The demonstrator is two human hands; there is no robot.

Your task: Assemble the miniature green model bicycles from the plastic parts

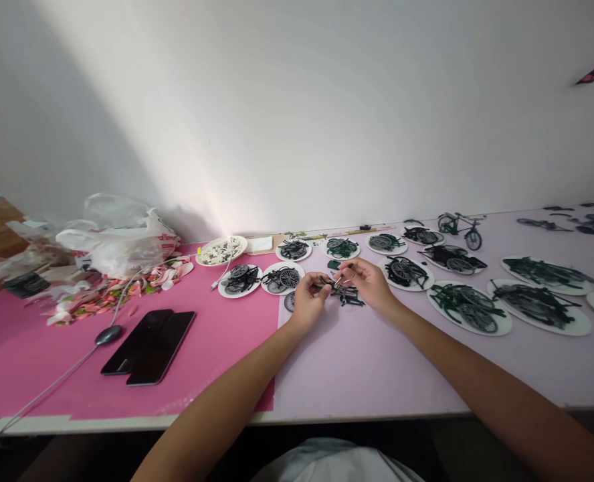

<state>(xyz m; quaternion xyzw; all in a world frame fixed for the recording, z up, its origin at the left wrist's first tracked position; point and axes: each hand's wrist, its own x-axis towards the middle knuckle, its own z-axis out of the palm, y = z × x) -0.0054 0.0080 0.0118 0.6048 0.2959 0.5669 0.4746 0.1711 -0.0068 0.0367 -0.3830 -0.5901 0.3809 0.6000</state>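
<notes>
My left hand (310,298) is closed over the table, its thumb and fingers pinching a small dark toy-bicycle part (330,283). Just to the right, my right hand (364,281) pinches a thin, pale, stick-like piece (338,281) whose kind I cannot make out. The tips of both hands nearly meet. Beneath them lie loose dark toy-bicycle parts (353,298), partly covered by the fingers. A spoked wheel (289,302) shows beside my left hand. Behind the hands, a small green piece (334,265) rests on the table.
Several white plates (508,326) of dark bicycle parts surround the hands. An assembled toy bicycle (460,227) stands at the back right. To the left are two black phones (151,348), a computer mouse (109,335), petals (126,291), plastic bags (119,244) and a plate of pale pieces (199,258).
</notes>
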